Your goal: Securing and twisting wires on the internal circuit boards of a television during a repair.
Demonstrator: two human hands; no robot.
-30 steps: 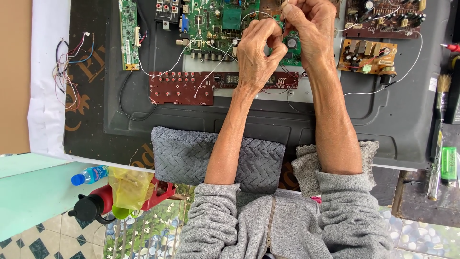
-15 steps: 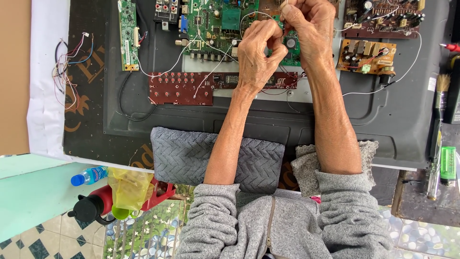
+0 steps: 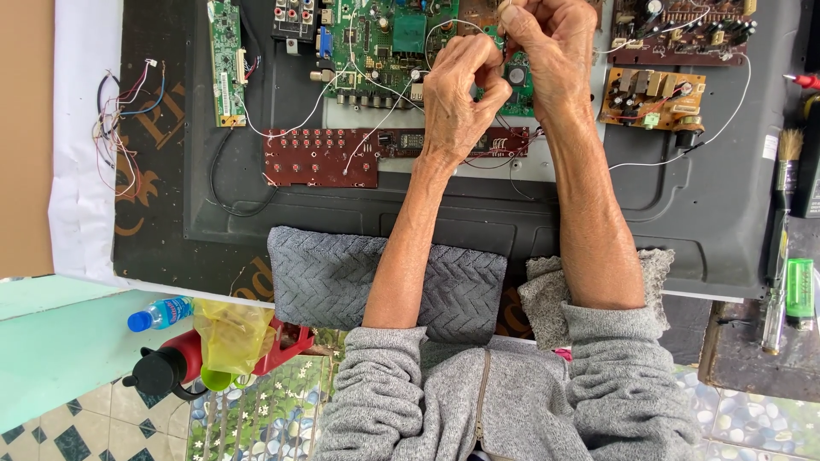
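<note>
Two hands worked close together at the upper middle of the frame, above the green circuit board (image 3: 384, 43). The left hand (image 3: 457, 94) was curled, its fingertips pinched on a thin white wire (image 3: 444, 24) that looped up over the board. The right hand (image 3: 551, 51) was bent over beside it, touching it, fingers closed on something small; I could not tell what. Below the left hand lay a dark red board (image 3: 320, 158) with rows of buttons. At the upper right sat an orange-brown board (image 3: 649, 96). Both forearms rested on grey cushions (image 3: 333, 277) at the lower edge of the black back panel (image 3: 683, 213). A brush (image 3: 786, 162) lay at the far right.
</note>
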